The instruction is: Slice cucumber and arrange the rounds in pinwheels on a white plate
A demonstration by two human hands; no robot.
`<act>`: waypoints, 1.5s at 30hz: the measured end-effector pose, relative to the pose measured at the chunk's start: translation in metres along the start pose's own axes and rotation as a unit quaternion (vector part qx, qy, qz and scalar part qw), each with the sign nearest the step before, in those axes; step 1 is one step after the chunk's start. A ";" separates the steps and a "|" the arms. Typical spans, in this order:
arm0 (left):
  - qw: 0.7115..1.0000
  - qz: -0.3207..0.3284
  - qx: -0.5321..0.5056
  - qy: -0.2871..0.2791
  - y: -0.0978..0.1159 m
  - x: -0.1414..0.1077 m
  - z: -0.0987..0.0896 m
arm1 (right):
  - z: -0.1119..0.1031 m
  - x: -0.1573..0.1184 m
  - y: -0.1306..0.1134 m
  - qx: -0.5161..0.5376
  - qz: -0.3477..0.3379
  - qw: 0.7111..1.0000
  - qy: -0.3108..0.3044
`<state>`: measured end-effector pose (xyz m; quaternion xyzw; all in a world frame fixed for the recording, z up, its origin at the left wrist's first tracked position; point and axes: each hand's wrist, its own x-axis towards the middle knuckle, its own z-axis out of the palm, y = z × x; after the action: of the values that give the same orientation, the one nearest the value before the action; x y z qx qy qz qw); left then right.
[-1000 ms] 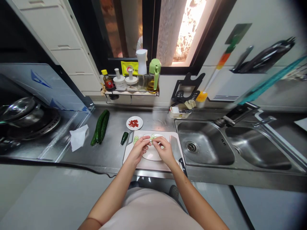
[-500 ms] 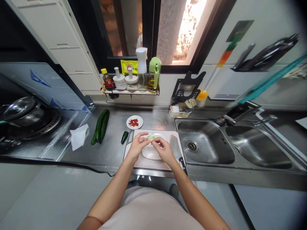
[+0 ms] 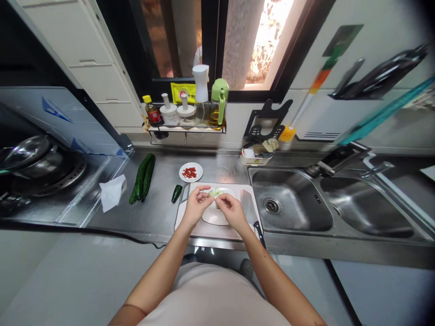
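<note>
Both hands meet over a white plate (image 3: 215, 217) that lies on a white cutting board (image 3: 204, 231). My left hand (image 3: 199, 203), at the plate's left, has thumb and fingers pinched at pale green cucumber slices (image 3: 216, 192). From the right, my right hand (image 3: 229, 208) is closed at the fingertips beside the same slices. What exactly each hand pinches is too small to make out. A knife (image 3: 258, 232) rests on the board's right side, its wide blade pointing away. Just left of the board lies a short cucumber piece (image 3: 176, 193).
Behind the board stands a small plate (image 3: 190, 180) of chopped red pieces. Two whole cucumbers (image 3: 142, 179) and a white paper (image 3: 112, 194) lie to the left. A double sink (image 3: 288, 203) is at the right; a bottle rack (image 3: 186, 130) hangs on the back wall.
My fingertips have shifted slightly at the slices, and the fingers of my right hand have come a little lower. The view has moved slightly; the other objects stay in place.
</note>
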<state>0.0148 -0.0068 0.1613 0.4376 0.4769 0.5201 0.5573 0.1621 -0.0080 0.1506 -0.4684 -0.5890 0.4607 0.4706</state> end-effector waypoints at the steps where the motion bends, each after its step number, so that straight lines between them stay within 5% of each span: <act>1: 1.000 0.004 0.007 0.000 0.000 0.000 0.000 | 0.000 0.000 0.000 0.004 0.008 1.000 0.000; 14: 1.000 0.010 0.019 -0.004 -0.015 0.009 0.007 | -0.019 0.013 0.007 -0.002 0.052 0.998 -0.047; 28: 0.999 -0.041 0.022 -0.021 -0.082 0.042 0.031 | -0.074 0.055 0.048 -0.228 0.048 0.955 -0.182; 36: 0.966 -0.068 0.251 -0.014 -0.116 0.058 0.038 | -0.080 0.067 0.078 -0.372 0.045 0.903 -0.208; 45: 0.897 -0.094 0.427 -0.067 -0.117 0.060 0.054 | -0.081 0.071 0.084 -0.482 0.080 0.837 -0.246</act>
<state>0.0871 0.0443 0.0500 0.6205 0.6534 0.1811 0.3941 0.2432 0.0819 0.0877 -0.5523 -0.7936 0.2548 -0.0133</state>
